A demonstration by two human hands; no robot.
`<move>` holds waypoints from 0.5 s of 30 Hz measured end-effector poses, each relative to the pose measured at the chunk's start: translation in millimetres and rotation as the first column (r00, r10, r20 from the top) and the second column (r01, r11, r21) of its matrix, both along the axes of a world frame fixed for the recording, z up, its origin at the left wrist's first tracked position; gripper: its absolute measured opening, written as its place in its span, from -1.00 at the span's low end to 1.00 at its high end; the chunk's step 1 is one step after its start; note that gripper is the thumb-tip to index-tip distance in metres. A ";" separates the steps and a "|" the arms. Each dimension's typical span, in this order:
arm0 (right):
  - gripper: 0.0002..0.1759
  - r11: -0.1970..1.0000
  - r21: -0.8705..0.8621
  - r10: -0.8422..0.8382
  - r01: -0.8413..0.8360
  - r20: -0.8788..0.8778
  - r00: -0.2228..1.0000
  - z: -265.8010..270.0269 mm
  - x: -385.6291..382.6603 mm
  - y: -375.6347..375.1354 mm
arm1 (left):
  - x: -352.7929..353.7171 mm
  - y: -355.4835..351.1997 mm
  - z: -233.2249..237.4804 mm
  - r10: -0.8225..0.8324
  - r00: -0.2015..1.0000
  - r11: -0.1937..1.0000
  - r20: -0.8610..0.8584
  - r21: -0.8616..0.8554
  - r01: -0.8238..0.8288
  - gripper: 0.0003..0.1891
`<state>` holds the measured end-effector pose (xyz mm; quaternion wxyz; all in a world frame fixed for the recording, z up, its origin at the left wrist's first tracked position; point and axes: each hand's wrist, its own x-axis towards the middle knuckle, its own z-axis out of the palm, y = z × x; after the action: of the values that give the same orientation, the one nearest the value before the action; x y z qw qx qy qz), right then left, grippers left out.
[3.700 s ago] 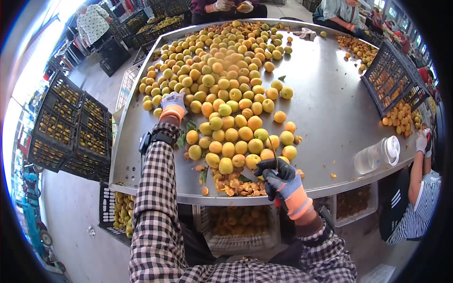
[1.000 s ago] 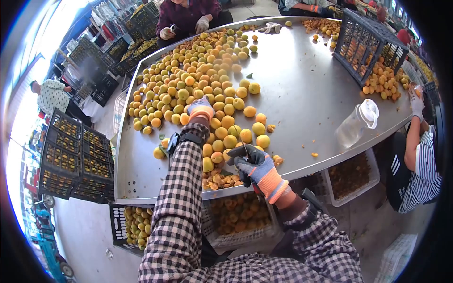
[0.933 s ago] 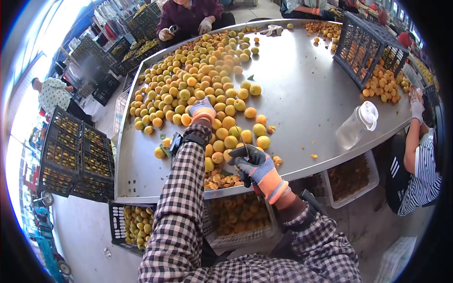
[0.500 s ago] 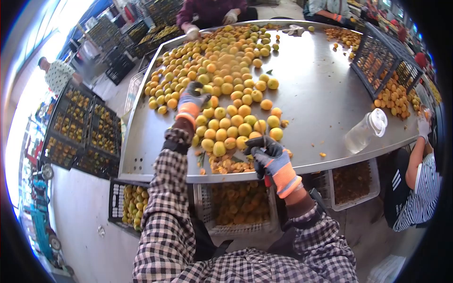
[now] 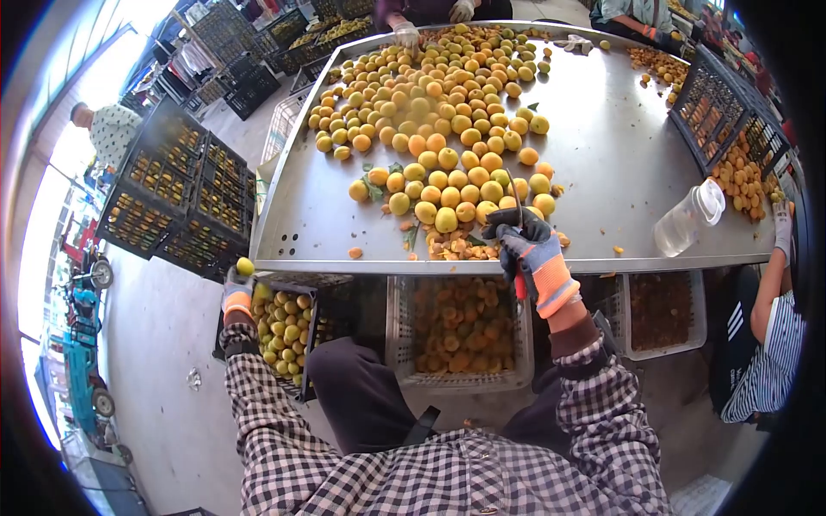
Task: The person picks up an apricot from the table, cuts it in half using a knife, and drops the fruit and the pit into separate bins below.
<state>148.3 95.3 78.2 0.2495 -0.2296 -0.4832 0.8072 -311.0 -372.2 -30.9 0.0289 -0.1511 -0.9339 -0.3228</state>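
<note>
My left hand (image 5: 237, 297), in a grey and orange glove, is low at the left, closed on a round yellow fruit (image 5: 245, 266) at its fingertips. Just beside it is a black crate (image 5: 311, 344) of greenish-yellow fruit (image 5: 282, 331). At the table's front edge my right hand (image 5: 533, 248), gloved the same way, is wrapped round a knife (image 5: 520, 287) with a red handle; its thin blade points up and away. Beyond it, a pile of round yellow-orange fruit (image 5: 447, 181) covers the table's left half. Orange scraps (image 5: 452, 248) lie close to the knife hand.
The metal table (image 5: 602, 206) carries a clear lidded jug (image 5: 684, 222) and a tipped dark crate (image 5: 718, 112) spilling fruit. Below are a white basket (image 5: 397, 331) of orange pieces and a pale tub (image 5: 688, 318). Stacked crates (image 5: 176, 193) stand left. Co-workers' gloved hands (image 5: 407, 36) are across the table.
My left hand has moved from the fruit pile down to the left, off the table, and now holds a fruit. My right hand stays near the front edge; the knife blade now shows. The view has shifted.
</note>
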 end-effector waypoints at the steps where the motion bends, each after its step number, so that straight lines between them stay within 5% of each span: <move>1: -0.81 1.000 -0.012 -0.011 0.011 -0.011 1.000 0.4 1.3 0.4 | 23.2 24.3 32.1 0.102 0.994 0.946 -0.023 -0.306 -0.105 -0.49; 2: -0.81 1.000 -0.009 -0.018 0.018 -0.019 1.000 1.1 1.5 2.8 | 48.9 55.7 62.9 0.195 0.978 0.789 -0.077 -0.580 -0.203 -0.48; 5: -0.81 0.999 0.026 -0.026 0.026 0.005 1.000 -4.7 -0.9 11.6 | 81.2 126.7 97.8 0.094 0.970 0.820 -0.224 -0.535 -0.203 -0.44; 8: -0.80 0.999 0.004 -0.050 0.050 0.024 0.998 1.1 0.3 10.7 | 77.8 197.3 102.2 0.078 0.989 0.746 -0.124 -0.651 -0.140 -0.56; 12: -0.79 0.996 0.035 -0.079 0.080 -0.021 0.997 -19.8 5.6 22.5 | 80.0 219.2 106.0 0.118 0.961 0.775 -0.249 -0.583 -0.246 -0.67; 15: -0.80 0.996 0.056 -0.070 0.070 0.002 0.998 2.1 18.2 20.0 | 65.5 184.4 115.2 0.054 0.986 0.911 -0.156 -0.396 -0.112 -0.69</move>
<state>166.5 115.3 80.3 0.2831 -0.2408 -0.4977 0.7837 -245.5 -187.8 84.3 0.0770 -0.1366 -0.9815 -0.1101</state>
